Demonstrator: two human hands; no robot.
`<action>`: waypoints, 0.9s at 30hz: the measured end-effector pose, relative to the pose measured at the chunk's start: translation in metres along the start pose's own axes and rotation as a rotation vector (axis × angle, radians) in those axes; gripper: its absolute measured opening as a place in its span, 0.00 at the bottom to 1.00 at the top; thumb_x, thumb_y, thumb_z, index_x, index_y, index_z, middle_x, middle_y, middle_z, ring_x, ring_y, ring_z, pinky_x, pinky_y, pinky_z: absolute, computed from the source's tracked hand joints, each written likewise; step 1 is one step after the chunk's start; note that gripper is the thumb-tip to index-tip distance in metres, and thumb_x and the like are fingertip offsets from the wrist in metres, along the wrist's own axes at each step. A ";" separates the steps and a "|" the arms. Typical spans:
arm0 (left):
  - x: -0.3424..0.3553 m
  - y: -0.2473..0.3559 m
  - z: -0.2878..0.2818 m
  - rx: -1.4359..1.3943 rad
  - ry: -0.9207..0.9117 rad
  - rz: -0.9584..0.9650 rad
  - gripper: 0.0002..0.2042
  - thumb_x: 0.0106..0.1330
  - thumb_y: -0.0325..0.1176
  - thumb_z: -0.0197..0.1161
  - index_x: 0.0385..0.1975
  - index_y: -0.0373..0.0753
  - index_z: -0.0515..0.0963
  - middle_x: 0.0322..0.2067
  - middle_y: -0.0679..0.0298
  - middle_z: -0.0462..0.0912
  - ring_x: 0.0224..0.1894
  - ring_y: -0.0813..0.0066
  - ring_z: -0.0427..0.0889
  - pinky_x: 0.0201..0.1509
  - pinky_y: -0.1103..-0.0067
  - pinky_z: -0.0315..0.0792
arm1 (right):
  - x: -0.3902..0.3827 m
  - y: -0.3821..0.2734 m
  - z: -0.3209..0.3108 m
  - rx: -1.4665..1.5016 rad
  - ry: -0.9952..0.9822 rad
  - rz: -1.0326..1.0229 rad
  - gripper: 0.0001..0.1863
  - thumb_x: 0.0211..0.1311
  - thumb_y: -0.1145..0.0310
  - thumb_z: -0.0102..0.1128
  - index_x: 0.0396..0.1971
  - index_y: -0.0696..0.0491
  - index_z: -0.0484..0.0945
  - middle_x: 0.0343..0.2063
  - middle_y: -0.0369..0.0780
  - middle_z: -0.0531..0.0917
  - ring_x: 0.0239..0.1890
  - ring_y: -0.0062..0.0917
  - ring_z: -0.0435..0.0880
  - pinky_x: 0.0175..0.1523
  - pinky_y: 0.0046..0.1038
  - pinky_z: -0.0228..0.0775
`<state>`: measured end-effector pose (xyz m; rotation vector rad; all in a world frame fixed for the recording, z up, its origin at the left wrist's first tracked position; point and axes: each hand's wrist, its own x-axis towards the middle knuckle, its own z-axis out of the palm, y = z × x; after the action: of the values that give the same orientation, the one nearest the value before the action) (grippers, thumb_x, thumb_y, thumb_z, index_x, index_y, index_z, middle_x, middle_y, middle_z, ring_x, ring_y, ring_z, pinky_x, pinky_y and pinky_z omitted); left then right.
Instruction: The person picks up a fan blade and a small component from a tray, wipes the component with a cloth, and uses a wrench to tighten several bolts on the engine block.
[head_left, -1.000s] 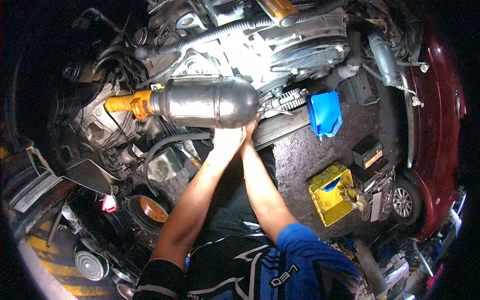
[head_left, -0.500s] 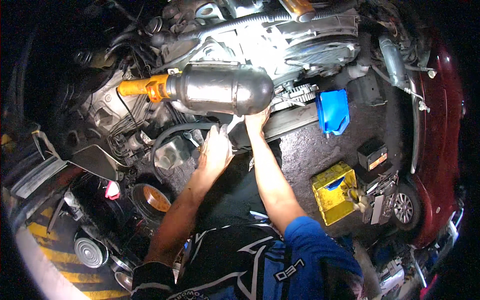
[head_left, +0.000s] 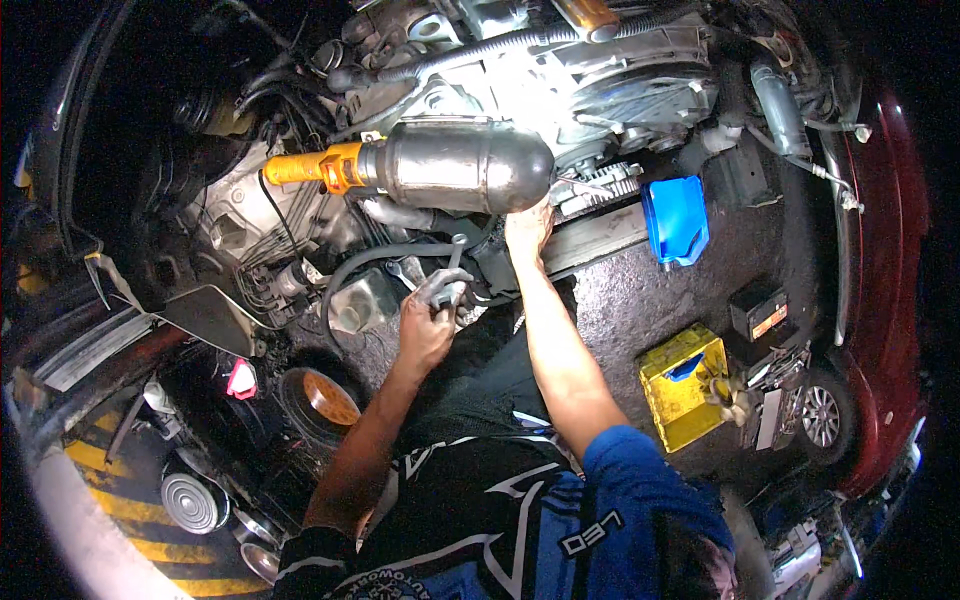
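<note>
Your 2 hands are apart. The left hand (head_left: 430,318), elbow bent, closes round a wrench (head_left: 457,256); a slack grip could drop it past the black hose (head_left: 400,251). The right hand (head_left: 528,234) reaches, arm extended, to the domed metal cylinder's (head_left: 455,165) underside; hidden fingertips, grasp untellable, risk scraping.

Dark floor (head_left: 622,325): yellow crate (head_left: 662,392) directly on it.
</note>
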<state>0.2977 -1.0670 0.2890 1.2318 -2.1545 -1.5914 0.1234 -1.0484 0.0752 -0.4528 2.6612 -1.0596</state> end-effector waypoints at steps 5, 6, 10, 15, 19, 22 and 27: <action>-0.005 0.018 -0.013 -0.282 -0.251 -0.220 0.12 0.67 0.28 0.60 0.50 0.37 0.77 0.34 0.66 0.80 0.38 0.81 0.78 0.44 0.82 0.73 | 0.002 0.004 0.005 -0.018 0.082 0.004 0.30 0.62 0.66 0.51 0.61 0.67 0.60 0.43 0.61 0.77 0.44 0.51 0.77 0.52 0.44 0.68; -0.007 0.022 -0.017 -0.277 -0.299 -0.162 0.14 0.69 0.29 0.58 0.53 0.37 0.75 0.36 0.65 0.81 0.40 0.80 0.79 0.45 0.80 0.75 | -0.001 0.001 0.004 -0.037 0.092 -0.010 0.31 0.62 0.66 0.51 0.62 0.67 0.59 0.42 0.61 0.77 0.44 0.50 0.78 0.52 0.44 0.68; -0.003 0.007 -0.012 -0.351 -0.286 -0.264 0.17 0.72 0.30 0.52 0.59 0.35 0.69 0.38 0.62 0.81 0.36 0.79 0.79 0.44 0.79 0.75 | -0.003 -0.003 0.005 -0.063 0.121 -0.036 0.33 0.62 0.67 0.51 0.64 0.67 0.56 0.40 0.60 0.78 0.42 0.49 0.79 0.50 0.43 0.70; 0.000 -0.008 -0.005 -0.085 -0.223 -0.327 0.17 0.73 0.31 0.49 0.60 0.40 0.70 0.40 0.56 0.80 0.37 0.71 0.81 0.45 0.75 0.75 | -0.002 0.012 0.010 -0.087 0.128 -0.089 0.35 0.62 0.67 0.52 0.65 0.67 0.54 0.37 0.59 0.79 0.41 0.48 0.79 0.49 0.42 0.70; 0.009 -0.004 0.004 0.541 -0.060 -0.017 0.18 0.71 0.32 0.49 0.59 0.38 0.70 0.40 0.46 0.76 0.43 0.49 0.76 0.49 0.65 0.71 | -0.002 0.004 0.005 -0.077 0.120 -0.084 0.35 0.61 0.68 0.53 0.65 0.67 0.54 0.35 0.58 0.79 0.39 0.48 0.79 0.47 0.42 0.70; 0.019 0.005 0.001 0.883 0.069 0.297 0.19 0.65 0.30 0.52 0.56 0.34 0.72 0.33 0.51 0.73 0.39 0.54 0.74 0.44 0.64 0.71 | -0.006 -0.007 -0.002 0.035 0.099 -0.059 0.36 0.61 0.68 0.53 0.66 0.67 0.52 0.36 0.59 0.79 0.40 0.48 0.78 0.48 0.42 0.69; 0.042 0.036 0.008 1.027 -0.032 0.402 0.21 0.58 0.26 0.54 0.53 0.26 0.72 0.33 0.53 0.74 0.39 0.58 0.74 0.43 0.67 0.70 | -0.007 0.005 -0.001 -0.088 0.111 -0.146 0.38 0.61 0.68 0.53 0.66 0.68 0.50 0.35 0.58 0.78 0.39 0.47 0.77 0.47 0.42 0.68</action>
<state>0.2488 -1.0884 0.3043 0.8137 -3.0804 -0.2899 0.1283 -1.0422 0.0729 -0.6313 2.8180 -1.0390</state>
